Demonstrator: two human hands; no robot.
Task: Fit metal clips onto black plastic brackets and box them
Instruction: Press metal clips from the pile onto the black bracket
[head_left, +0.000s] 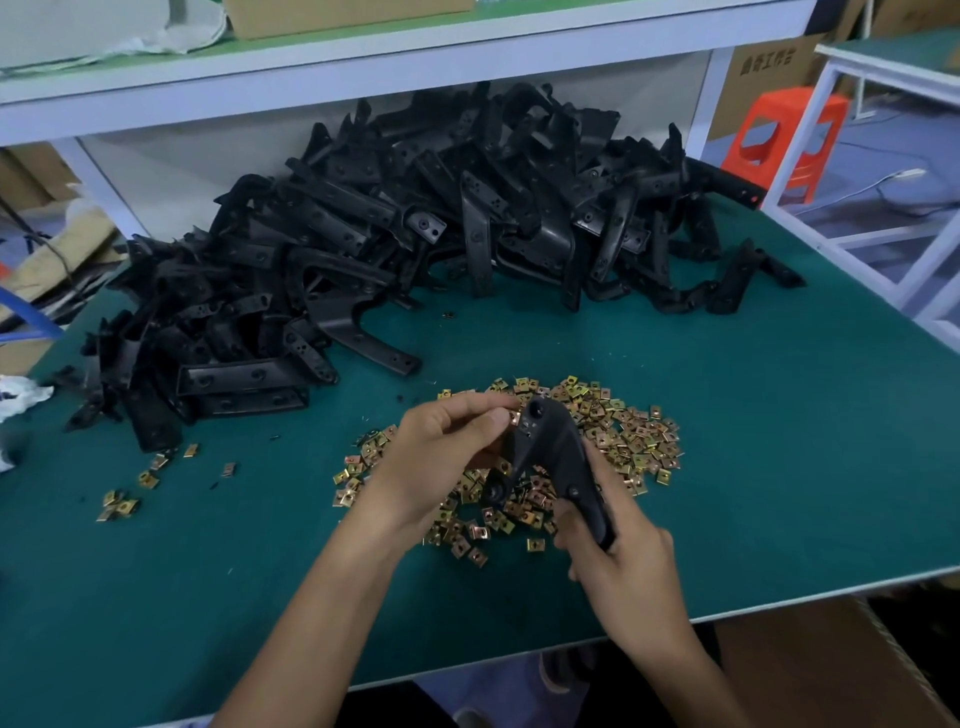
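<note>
In the head view both forearms reach forward over the green table. The left hand is raised a little, its fingers curled, and thumb and forefinger pinch one metal clip against the upper end of a black bracket. The right hand is lower and nearer to the body; its fingers wrap around the lower leg of this bracket and hold it tilted above the heap of clips. Behind, a big pile of brackets lies at the back of the table. A few loose clips lie apart at the left. A red stool stands at the far right.
</note>
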